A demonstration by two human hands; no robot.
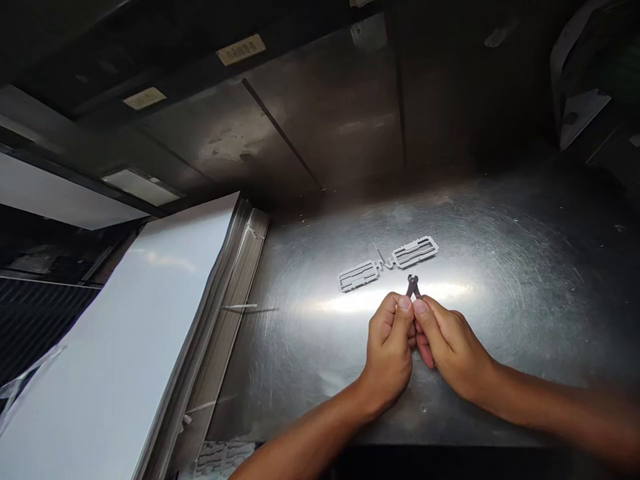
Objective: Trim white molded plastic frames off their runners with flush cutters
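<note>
Both my hands grip a small pair of dark nippers [413, 285] over the metal table. My left hand [391, 347] is closed, with thumb and fingers pinched on one handle. My right hand [453, 340] pinches the other handle, its thumb right beside the left one. The short jaws point away from me, and the handles are mostly hidden by my fingers. Just beyond the jaws lies a light grey plastic molded piece [415, 252], two slotted rectangular frames joined by a thin zigzag runner. Neither hand touches it.
A tall stack of sheets [165, 287] with a glossy white top stands at the left, loose ties sticking out from its side. The scratched metal tabletop [525, 280] runs back to dark panels with paper labels [241, 49]. A dark bag-like shape sits at the upper right.
</note>
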